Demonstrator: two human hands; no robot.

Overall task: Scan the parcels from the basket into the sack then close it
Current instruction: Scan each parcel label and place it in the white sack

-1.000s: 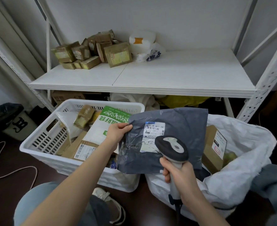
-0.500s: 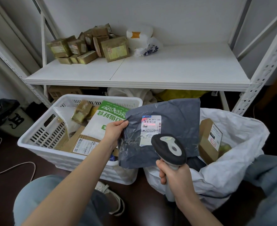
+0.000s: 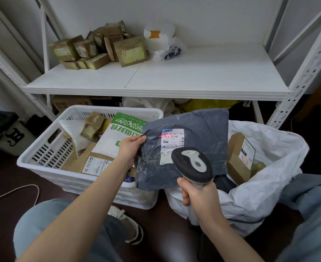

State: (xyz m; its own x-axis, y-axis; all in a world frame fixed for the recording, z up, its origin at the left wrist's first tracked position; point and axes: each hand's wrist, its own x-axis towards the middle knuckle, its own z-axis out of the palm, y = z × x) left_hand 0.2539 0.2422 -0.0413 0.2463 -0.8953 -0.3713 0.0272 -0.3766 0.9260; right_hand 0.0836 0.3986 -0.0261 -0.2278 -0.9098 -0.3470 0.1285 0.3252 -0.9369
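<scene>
While the red scan line (image 3: pixel 165 136) lies across the upper barcode of the shipping label (image 3: pixel 172 142), we judge this to be the scanning step itself. The fingers (image 3: pixel 137 138) of our left hand (image 3: pixel 130 148) pinch the upper left corner of the grey poly mailer (image 3: pixel 193 129), so the bag hangs just right of them, between the white basket (image 3: pixel 42 163) and the white woven sack (image 3: pixel 269 186). The fingers (image 3: pixel 184 193) of our right hand (image 3: pixel 197 195) are wrapped tight round the handle of the barcode scanner (image 3: pixel 192 164), whose head sits just above them and covers the label's lower corner.

To do this well, we should hold the mailer steady and taut, because the film around the label is wrinkled and a crease through the bars could spoil the read. The beam seems to run off the label's left edge, so we would nudge the scanner a touch rightward until the line crosses every bar. A slight tilt should cut glare from the glossy film.

Once the scan registers, the sack's open mouth lies right of the right fingers, with a cardboard box (image 3: pixel 239 157) already inside. More parcels wait in the basket, left of the left fingers.
</scene>
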